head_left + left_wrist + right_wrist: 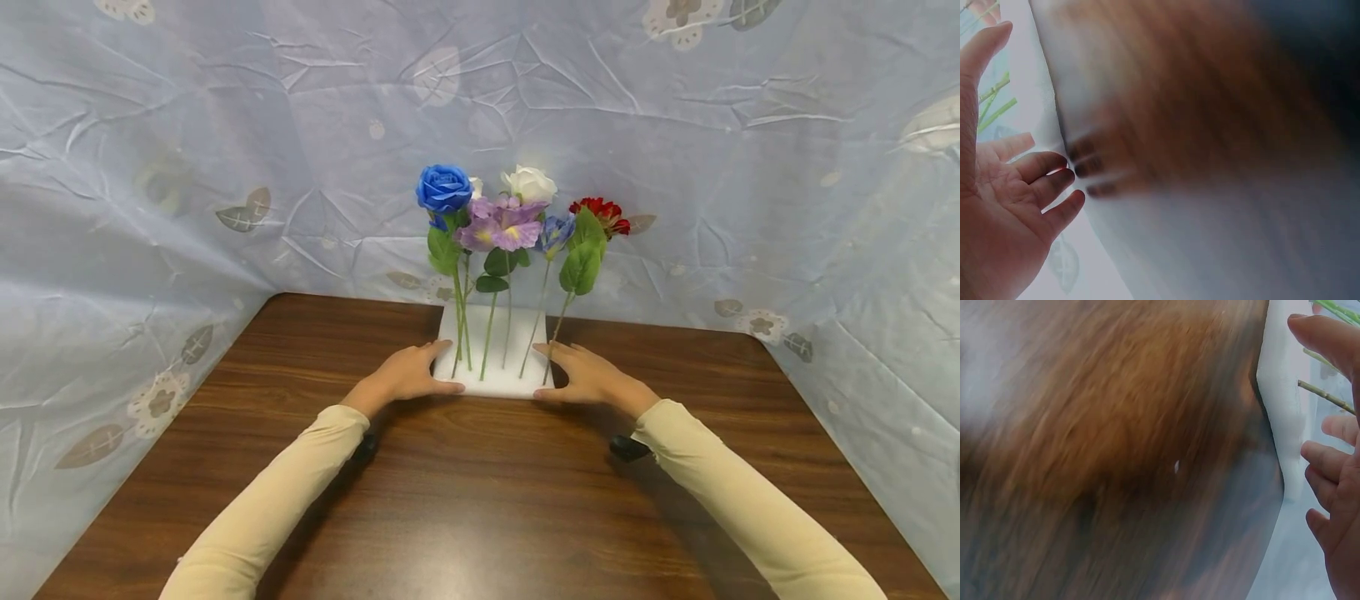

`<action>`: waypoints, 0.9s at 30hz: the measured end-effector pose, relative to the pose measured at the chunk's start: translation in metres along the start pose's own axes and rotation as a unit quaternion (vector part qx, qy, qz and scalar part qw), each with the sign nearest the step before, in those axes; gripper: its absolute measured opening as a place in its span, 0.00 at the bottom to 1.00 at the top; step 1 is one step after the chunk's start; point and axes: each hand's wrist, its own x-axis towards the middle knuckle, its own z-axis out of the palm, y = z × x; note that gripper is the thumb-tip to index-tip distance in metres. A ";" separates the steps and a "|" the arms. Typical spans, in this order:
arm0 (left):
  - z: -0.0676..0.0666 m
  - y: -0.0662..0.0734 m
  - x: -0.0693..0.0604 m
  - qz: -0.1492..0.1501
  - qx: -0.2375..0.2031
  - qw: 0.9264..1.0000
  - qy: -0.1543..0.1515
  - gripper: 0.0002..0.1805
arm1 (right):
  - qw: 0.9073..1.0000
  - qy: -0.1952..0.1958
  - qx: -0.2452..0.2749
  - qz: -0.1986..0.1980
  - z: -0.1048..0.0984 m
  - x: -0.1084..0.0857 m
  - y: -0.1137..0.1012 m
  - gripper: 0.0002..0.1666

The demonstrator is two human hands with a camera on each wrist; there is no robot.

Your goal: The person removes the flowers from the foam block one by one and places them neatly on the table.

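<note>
A white foam block (498, 389) stands on the table, with several artificial flowers upright in it. Their heads are a blue rose (444, 188), a purple flower (501, 223), a white rose (529, 183), a small blue-violet flower (555, 235) and a red flower (602, 215). My left hand (408, 372) is at the block's left side, thumb near the front corner, fingers extended. At the right side is my right hand (592, 377), thumb spread from slightly bent fingers. Both wrist views show fingers beside the foam; whether they all touch it, I cannot tell.
Brown wood-grain table (465, 500) lies under the block, which sits near the back edge. Pale patterned cloth (337, 125) hangs behind and on both sides. Black wrist devices (628, 448) show under the sleeves.
</note>
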 end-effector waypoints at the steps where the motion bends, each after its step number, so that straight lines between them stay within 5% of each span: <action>1: 0.000 0.002 0.001 0.003 0.002 1.000 0.001 0.56 | 1.000 0.002 -0.002 0.000 0.000 -0.002 0.001 0.55; 12: 0.008 0.024 0.017 0.021 0.008 1.000 -0.008 0.56 | 1.000 0.007 0.006 0.017 -0.003 -0.020 0.018 0.54; 27: 0.002 0.025 0.018 0.013 -0.007 0.999 -0.032 0.54 | 1.000 0.017 0.015 0.016 0.001 -0.027 0.018 0.51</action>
